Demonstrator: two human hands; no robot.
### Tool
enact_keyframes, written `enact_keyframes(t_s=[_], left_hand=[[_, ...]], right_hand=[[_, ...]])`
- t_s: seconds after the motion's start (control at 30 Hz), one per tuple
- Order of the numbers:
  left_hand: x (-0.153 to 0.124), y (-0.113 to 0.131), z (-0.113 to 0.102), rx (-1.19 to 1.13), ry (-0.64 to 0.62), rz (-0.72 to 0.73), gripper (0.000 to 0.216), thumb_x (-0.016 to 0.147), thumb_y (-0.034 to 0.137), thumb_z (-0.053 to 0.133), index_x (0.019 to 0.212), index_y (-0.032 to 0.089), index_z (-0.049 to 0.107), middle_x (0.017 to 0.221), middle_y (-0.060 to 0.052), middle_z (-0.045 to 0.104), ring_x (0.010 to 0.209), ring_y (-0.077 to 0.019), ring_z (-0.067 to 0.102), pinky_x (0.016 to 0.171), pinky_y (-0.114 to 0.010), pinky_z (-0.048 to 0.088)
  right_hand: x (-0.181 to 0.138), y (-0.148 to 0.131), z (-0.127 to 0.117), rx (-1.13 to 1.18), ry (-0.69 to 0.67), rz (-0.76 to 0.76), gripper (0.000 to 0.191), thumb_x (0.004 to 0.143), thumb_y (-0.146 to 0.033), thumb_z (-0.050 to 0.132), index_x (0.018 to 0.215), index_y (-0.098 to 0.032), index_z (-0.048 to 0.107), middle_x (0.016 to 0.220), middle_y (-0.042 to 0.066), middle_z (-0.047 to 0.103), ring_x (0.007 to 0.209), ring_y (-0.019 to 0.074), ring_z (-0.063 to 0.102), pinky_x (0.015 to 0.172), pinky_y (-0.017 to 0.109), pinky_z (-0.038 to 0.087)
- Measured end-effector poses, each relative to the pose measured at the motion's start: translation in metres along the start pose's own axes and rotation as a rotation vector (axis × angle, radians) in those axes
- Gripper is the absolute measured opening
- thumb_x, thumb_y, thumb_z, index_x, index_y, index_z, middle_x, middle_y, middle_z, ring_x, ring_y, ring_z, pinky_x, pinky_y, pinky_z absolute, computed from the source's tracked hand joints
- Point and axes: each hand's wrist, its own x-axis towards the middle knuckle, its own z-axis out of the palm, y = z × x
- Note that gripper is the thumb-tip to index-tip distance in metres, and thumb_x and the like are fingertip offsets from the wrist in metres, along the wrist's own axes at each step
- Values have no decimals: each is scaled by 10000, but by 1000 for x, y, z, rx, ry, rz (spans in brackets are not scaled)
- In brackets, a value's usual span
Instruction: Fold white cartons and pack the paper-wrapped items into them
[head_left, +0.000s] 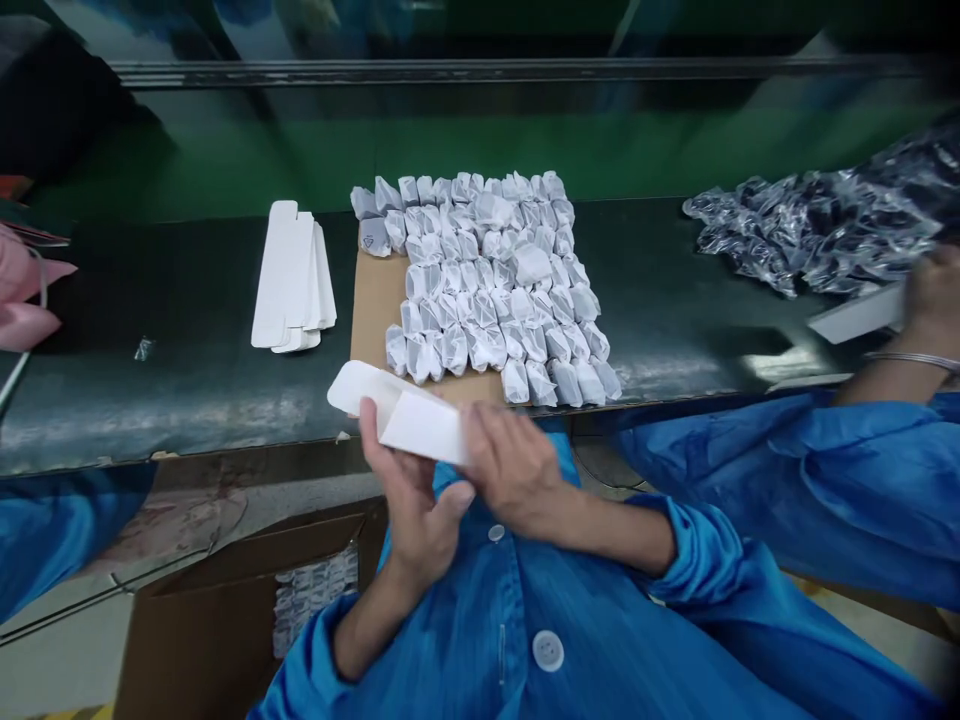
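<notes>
A slim white paper box (427, 425) with a long flap standing out at its left end is held before my chest, at the table's front edge. My right hand (517, 465) is closed around the box's right end, its fingers slightly blurred. My left hand (412, 505) supports it from below and the left, one finger up against the flap side and the thumb apart below. Just beyond lie rows of small items wrapped in white paper (480, 290) on a cardboard sheet (375, 310). To their left rests a stack of flat white boxes (292, 280).
At right, a co-worker's hand (934, 300) holds a white box beside a pile of clear plastic-wrapped pieces (825, 225). Below left stands an open cardboard carton (202, 630) with wrapped items inside. Pink material (26, 300) lies at the left edge of the dark table (172, 400).
</notes>
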Motion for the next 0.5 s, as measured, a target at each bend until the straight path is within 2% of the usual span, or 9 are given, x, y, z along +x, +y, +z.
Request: enact_keyframes(t_s=[0.03,0.07,0.13,0.17,0.23,0.3,0.43,0.5], left_hand=[[3,-4,4,64,50,-18,951,857,571,641,1566,287,74,1395,-177,559,1218,-292,626,971,-441,551],[8,-7,4,140,99,-37,935,844,523,680,1557,284,125,1405,-172,544,1227,-295,614,995,-445,533],[21,-14,-4,282,124,-47,837,795,442,751,1492,265,323,1438,-154,506,1269,-313,569,1049,-457,485],[27,-16,-10,335,99,-34,800,763,426,779,1447,256,400,1450,-143,492,1295,-323,539,1068,-458,463],[35,-17,-19,377,30,13,777,712,425,814,1387,252,468,1433,-124,500,1298,-324,523,1065,-442,455],[36,-17,-23,372,-23,43,737,707,419,809,1349,254,485,1362,-106,542,1214,-294,575,997,-402,494],[32,-16,-24,381,-112,91,570,710,367,793,1210,245,548,1166,-57,611,1026,-234,639,856,-342,533],[32,-15,-25,398,-164,104,508,697,363,800,1136,244,573,1083,-39,622,951,-219,644,789,-322,534]], right_hand=[[-1,-7,1,90,-52,-61,518,989,-329,494,1427,-52,463,1259,242,645,1066,320,651,805,432,551],[-1,-11,0,207,-109,-106,573,986,-394,509,1426,-32,457,1309,250,615,1124,325,634,839,437,560],[5,-9,-7,456,-160,-94,655,958,-522,534,1413,-54,480,1347,220,603,1202,301,608,933,434,559],[11,-5,-11,556,-134,-36,634,954,-535,539,1403,-90,500,1340,189,617,1221,276,603,973,420,549],[25,6,-18,672,-21,87,475,984,-436,532,1368,-157,548,1284,134,660,1210,219,612,1010,381,530],[39,16,-19,713,23,94,381,999,-342,511,1327,-168,592,1224,117,687,1153,198,636,988,360,529],[56,29,-15,840,-138,-34,286,986,-303,532,1187,-173,689,1121,90,727,1031,189,676,903,338,533],[63,36,-17,969,-175,33,215,964,-296,574,1077,-195,726,1046,54,743,955,166,686,839,303,532]])
